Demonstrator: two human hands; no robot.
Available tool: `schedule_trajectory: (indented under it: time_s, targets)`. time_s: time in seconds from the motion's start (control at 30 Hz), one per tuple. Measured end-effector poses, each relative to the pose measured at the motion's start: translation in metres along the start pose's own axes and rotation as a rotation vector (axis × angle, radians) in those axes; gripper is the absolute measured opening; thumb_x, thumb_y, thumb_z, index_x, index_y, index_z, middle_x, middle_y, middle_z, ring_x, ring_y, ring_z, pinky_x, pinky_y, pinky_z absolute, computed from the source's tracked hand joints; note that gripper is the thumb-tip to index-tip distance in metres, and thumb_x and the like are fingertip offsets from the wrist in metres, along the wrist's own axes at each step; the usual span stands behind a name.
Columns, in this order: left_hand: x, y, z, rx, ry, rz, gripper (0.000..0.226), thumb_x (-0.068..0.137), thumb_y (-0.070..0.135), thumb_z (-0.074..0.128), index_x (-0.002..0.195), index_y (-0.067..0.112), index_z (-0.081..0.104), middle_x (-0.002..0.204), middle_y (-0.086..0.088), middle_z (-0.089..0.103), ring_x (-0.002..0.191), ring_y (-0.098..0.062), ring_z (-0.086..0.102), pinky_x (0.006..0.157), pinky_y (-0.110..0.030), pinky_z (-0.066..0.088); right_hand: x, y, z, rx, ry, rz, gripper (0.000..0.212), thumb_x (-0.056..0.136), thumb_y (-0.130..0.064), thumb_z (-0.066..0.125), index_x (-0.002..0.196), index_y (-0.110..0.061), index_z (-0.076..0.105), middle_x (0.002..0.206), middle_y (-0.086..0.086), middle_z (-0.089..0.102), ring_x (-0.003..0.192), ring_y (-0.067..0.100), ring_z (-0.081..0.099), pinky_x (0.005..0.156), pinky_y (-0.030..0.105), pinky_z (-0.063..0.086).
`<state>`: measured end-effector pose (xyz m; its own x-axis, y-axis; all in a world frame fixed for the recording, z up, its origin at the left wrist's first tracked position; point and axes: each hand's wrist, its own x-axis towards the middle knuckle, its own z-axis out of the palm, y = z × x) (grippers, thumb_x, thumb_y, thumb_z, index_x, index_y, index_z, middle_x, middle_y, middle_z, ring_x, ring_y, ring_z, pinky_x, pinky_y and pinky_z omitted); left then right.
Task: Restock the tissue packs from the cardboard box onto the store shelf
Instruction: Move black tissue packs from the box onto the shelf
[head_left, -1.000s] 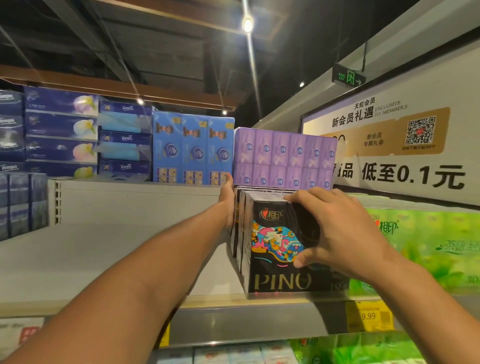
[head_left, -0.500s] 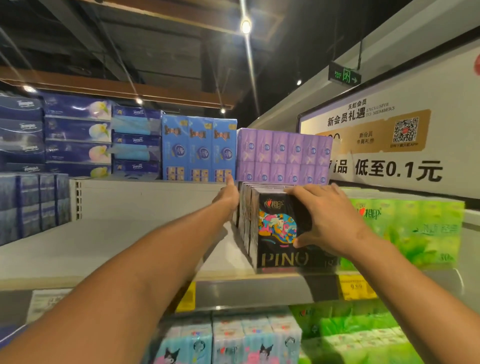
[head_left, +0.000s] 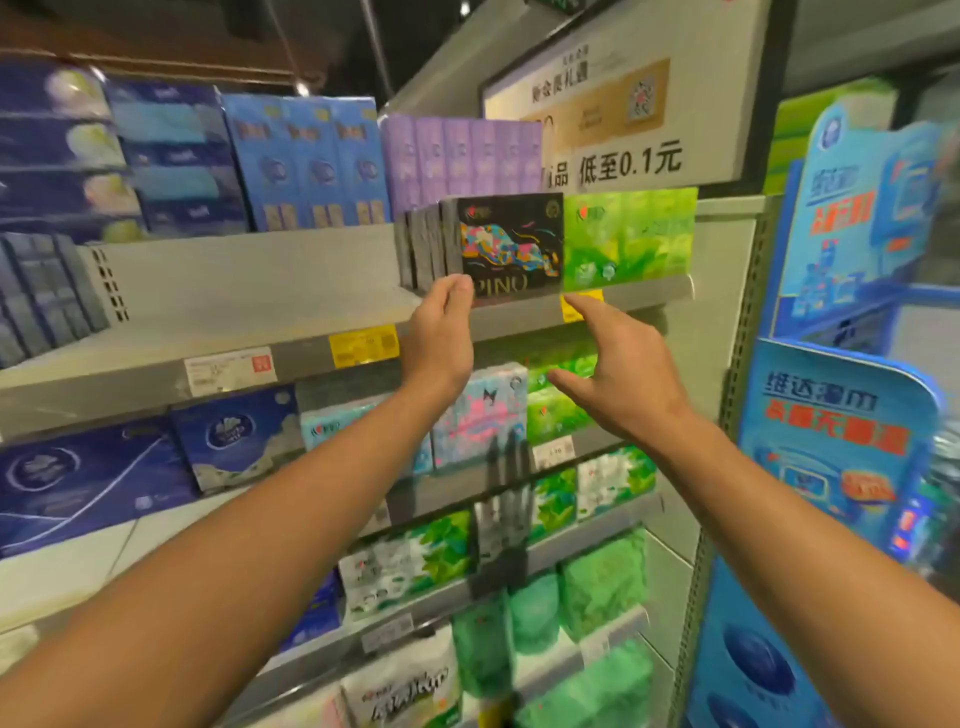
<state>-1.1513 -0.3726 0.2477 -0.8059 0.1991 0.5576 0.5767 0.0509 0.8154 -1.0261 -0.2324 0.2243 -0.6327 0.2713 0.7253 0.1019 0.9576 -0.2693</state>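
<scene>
A row of black PINO tissue packs with a colourful print stands on the grey upper shelf, between purple packs behind and green packs to the right. My left hand is just below the front pack's lower left corner, fingers curled, fingertips at the shelf edge and holding nothing. My right hand hovers lower right of the packs, open with fingers spread, clear of them. The cardboard box is out of view.
Blue tissue packs fill the upper shelf's back left. Lower shelves hold navy, pastel and green packs. Yellow price tags line the shelf edge. A blue display stand rises at the right. A white sign hangs above.
Both hands have let go of the black PINO packs and drawn back and down from the shelf. The camera has tilted down, so the lower shelves show.
</scene>
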Motion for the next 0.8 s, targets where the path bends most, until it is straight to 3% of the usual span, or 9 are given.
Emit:
schedule_trajectory:
  time_s: [0.13, 0.17, 0.23, 0.27, 0.33, 0.43, 0.57, 0.67, 0.8]
  targets:
    - [-0.128, -0.024, 0.036, -0.121, -0.359, -0.219, 0.065, 0.07, 0.077, 0.04, 0.114, 0.035, 0.063, 0.129, -0.004, 0.065, 0.12, -0.025, 0.059, 0.108, -0.045, 0.042, -0.139, 0.015, -0.028, -0.001, -0.087, 0.233, 0.08, 0.075, -0.038, 0.08, 0.145, -0.017, 0.046, 0.142, 0.005, 0.056, 0.127, 0.027, 0.054, 0.103, 0.038, 0.043]
    - [-0.163, -0.029, 0.05, -0.138, -0.439, -0.286, 0.063, 0.07, 0.079, 0.04, 0.114, 0.04, 0.061, 0.132, -0.002, 0.063, 0.122, -0.024, 0.058, 0.11, -0.048, 0.04, -0.177, 0.021, -0.039, -0.01, -0.102, 0.3, 0.08, 0.074, -0.039, 0.08, 0.144, -0.018, 0.047, 0.14, 0.004, 0.057, 0.125, 0.027, 0.056, 0.102, 0.039, 0.045]
    - [-0.237, -0.023, 0.078, -0.202, -0.571, -0.389, 0.044, 0.088, 0.066, 0.044, 0.122, 0.04, 0.056, 0.136, -0.004, 0.06, 0.124, -0.023, 0.055, 0.111, -0.044, 0.039, -0.257, 0.039, -0.068, -0.023, -0.132, 0.451, 0.079, 0.072, -0.038, 0.081, 0.142, -0.02, 0.048, 0.137, 0.002, 0.059, 0.122, 0.025, 0.057, 0.1, 0.038, 0.046]
    - [-0.273, -0.021, 0.094, -0.25, -0.635, -0.452, 0.031, 0.099, 0.051, 0.044, 0.122, 0.034, 0.055, 0.133, -0.006, 0.06, 0.121, -0.023, 0.055, 0.105, -0.038, 0.042, -0.296, 0.047, -0.086, -0.032, -0.144, 0.532, 0.079, 0.071, -0.036, 0.081, 0.142, -0.022, 0.049, 0.136, 0.001, 0.06, 0.121, 0.024, 0.057, 0.099, 0.037, 0.046]
    - [-0.345, -0.011, 0.13, -0.271, -0.797, -0.536, 0.021, 0.105, 0.032, 0.041, 0.104, 0.024, 0.06, 0.112, -0.006, 0.064, 0.106, -0.024, 0.056, 0.08, -0.029, 0.044, -0.375, 0.069, -0.124, -0.041, -0.141, 0.733, 0.076, 0.068, -0.037, 0.08, 0.138, -0.025, 0.052, 0.131, -0.001, 0.063, 0.117, 0.024, 0.06, 0.096, 0.037, 0.049]
    - [-0.457, 0.024, 0.187, -0.209, -1.05, -0.593, 0.024, 0.103, 0.04, 0.043, 0.095, 0.023, 0.059, 0.097, -0.002, 0.06, 0.083, -0.02, 0.053, 0.061, -0.027, 0.039, -0.497, 0.101, -0.193, -0.098, -0.066, 1.017, 0.075, 0.071, -0.035, 0.082, 0.138, -0.018, 0.053, 0.132, 0.001, 0.063, 0.12, 0.022, 0.059, 0.1, 0.033, 0.045]
    - [-0.62, 0.098, 0.252, -0.224, -1.366, -0.677, 0.018, 0.102, 0.039, 0.045, 0.102, 0.025, 0.057, 0.106, -0.004, 0.058, 0.075, -0.01, 0.05, 0.06, -0.025, 0.037, -0.64, 0.121, -0.303, -0.178, 0.072, 1.326, 0.078, 0.078, -0.041, 0.079, 0.145, -0.021, 0.045, 0.136, 0.0, 0.059, 0.124, 0.021, 0.055, 0.102, 0.033, 0.042]
    - [-0.743, 0.163, 0.297, -0.172, -1.582, -0.714, 0.02, 0.104, 0.039, 0.041, 0.11, 0.026, 0.054, 0.101, -0.002, 0.058, 0.073, -0.012, 0.051, 0.057, -0.026, 0.035, -0.742, 0.131, -0.388, -0.275, 0.146, 1.506, 0.077, 0.081, -0.045, 0.076, 0.147, -0.022, 0.042, 0.141, -0.001, 0.055, 0.127, 0.02, 0.053, 0.103, 0.033, 0.041]
    - [-0.888, 0.249, 0.34, -0.121, -1.779, -0.756, 0.026, 0.102, 0.044, 0.043, 0.118, 0.026, 0.054, 0.107, -0.003, 0.059, 0.085, -0.016, 0.056, 0.07, -0.029, 0.04, -0.861, 0.13, -0.493, -0.357, 0.339, 1.691, 0.066, 0.078, -0.035, 0.079, 0.136, -0.023, 0.05, 0.13, 0.002, 0.063, 0.121, 0.024, 0.057, 0.094, 0.034, 0.044]
